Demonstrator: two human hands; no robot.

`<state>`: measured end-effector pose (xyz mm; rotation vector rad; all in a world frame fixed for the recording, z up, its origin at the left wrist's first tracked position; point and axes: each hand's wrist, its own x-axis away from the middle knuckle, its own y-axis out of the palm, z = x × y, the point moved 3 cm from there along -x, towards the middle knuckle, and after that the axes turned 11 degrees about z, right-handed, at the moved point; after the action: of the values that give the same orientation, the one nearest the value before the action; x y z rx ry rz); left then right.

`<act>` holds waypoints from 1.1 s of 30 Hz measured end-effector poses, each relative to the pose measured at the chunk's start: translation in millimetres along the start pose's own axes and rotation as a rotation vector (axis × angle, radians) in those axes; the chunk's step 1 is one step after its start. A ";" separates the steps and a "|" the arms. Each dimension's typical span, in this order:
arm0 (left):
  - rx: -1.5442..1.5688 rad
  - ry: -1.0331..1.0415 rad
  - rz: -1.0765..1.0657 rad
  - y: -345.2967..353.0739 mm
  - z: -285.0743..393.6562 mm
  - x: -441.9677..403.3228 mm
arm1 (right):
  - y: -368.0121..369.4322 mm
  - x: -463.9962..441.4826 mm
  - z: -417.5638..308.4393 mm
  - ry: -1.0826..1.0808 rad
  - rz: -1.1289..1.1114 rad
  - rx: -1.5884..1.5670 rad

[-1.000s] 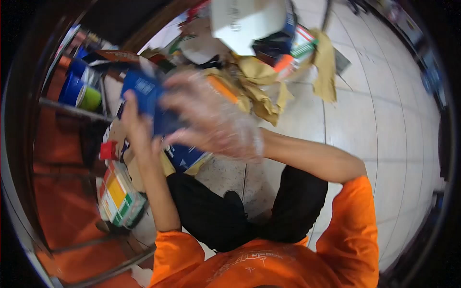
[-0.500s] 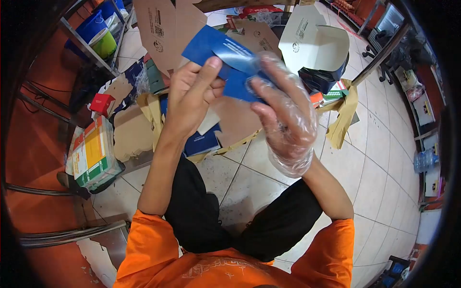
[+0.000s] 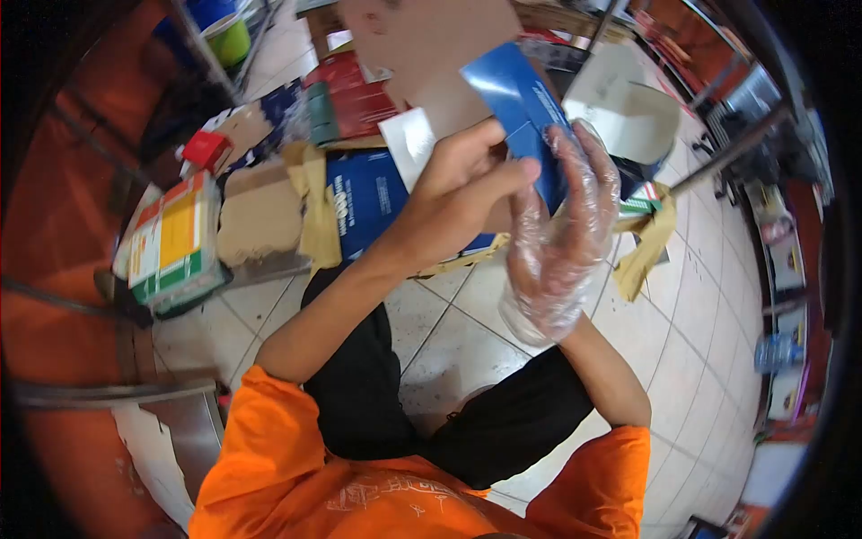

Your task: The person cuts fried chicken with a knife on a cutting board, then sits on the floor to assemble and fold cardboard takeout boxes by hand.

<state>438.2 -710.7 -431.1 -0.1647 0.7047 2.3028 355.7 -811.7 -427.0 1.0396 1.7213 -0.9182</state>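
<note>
A blue printed cardboard piece (image 3: 514,88), folded along creases, is held up in front of me. My left hand (image 3: 458,193), bare, is closed at its left edge with the thumb pointing right; some of its fingers are hidden. On the right side, my right hand (image 3: 564,238), in a clear plastic glove, grips the same piece with the fingertips over its face. Beyond my left wrist a white glossy piece (image 3: 409,144) sticks up. Below lies a larger blue printed carton (image 3: 366,199) in the pile.
A big brown cardboard sheet (image 3: 431,49) rises behind the hands. To the right stands an open white-lined box (image 3: 642,117). A red small box (image 3: 206,151) and a wrapped pack (image 3: 171,238) are at left. Metal rack poles (image 3: 732,148) flank the tiled floor (image 3: 682,350).
Both hands have shifted right with the blue piece, which now stands more upright and narrower. The left thumb has moved closer to the right hand. My view has tilted slightly.
</note>
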 end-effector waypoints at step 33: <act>-0.701 0.395 0.132 -41.0 -2.9 -5.5 | -11.6 -15.4 -5.7 0.069 -0.729 -0.180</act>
<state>469.5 -691.1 -449.9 -0.9353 0.0528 2.5842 347.0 -814.8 -409.1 0.3088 2.2427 -1.1408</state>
